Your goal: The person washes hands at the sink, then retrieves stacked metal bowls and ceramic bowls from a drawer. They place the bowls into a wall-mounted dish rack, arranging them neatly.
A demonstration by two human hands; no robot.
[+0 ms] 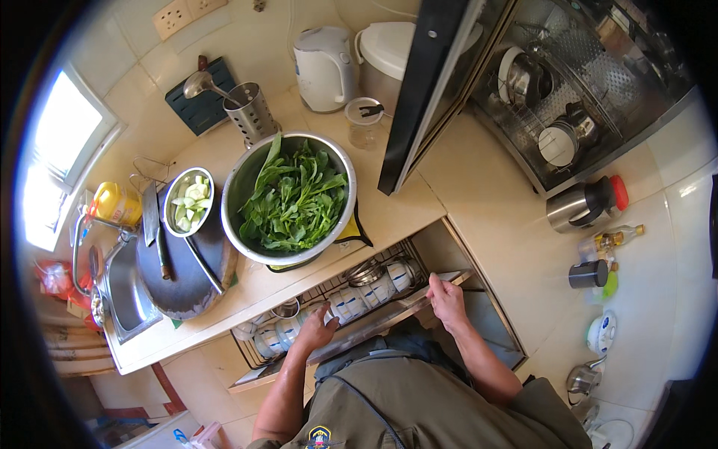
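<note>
In front of my body a pull-out drawer with a wire rack (320, 296) stands pulled out below the counter. A row of patterned white bowls (348, 303) fills its middle, and a stack of steel dishes (364, 273) sits toward the right. My left hand (317, 331) is over the bowls, thumb apart from the fingers; whether it touches one is unclear. By the right end of the wooden drawer front (387, 314) is my right hand (447, 300), fingers curled; its grip is hidden. Leafy greens (294, 196) fill a large steel basin (229, 224) on the counter.
An open dark cabinet door (429, 95) juts over the counter, beside a dish cabinet (538, 179). At left, a cleaver (150, 216) and a steel ladle of cut vegetable (190, 203) rest on a round chopping board (185, 280), near the sink (132, 292). An electric kettle (322, 67) stands behind.
</note>
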